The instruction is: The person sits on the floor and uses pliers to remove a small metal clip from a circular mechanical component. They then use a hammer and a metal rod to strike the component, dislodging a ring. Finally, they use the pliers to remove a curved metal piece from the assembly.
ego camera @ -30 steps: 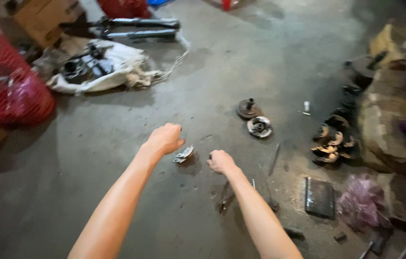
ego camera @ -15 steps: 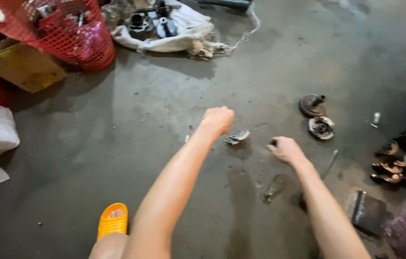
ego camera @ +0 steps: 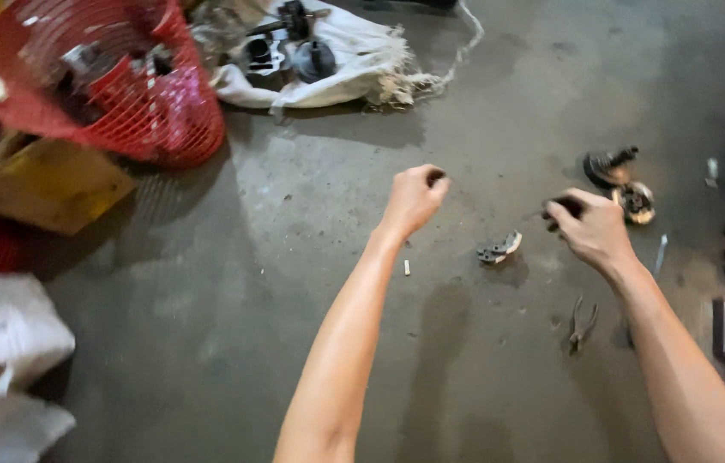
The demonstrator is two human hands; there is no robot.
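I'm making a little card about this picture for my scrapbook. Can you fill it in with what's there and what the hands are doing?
Place: grey concrete floor
Left hand: raised, closed in a fist, maybe on something small and dark
Right hand: raised, fingers curled round a dark bit
Between the hands: curved metal piece on the floor
Near right arm: pliers
Far left: red mesh basket
Top: white cloth with dark parts

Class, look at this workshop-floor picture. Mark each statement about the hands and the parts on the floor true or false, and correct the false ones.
1. The left hand is closed in a fist. True.
2. The pliers are held in the right hand. False: they lie on the concrete floor beside the right forearm.
3. A red mesh basket sits at the upper left. True.
4. The small metal part lies on the white sack. False: it lies on the floor between the hands.
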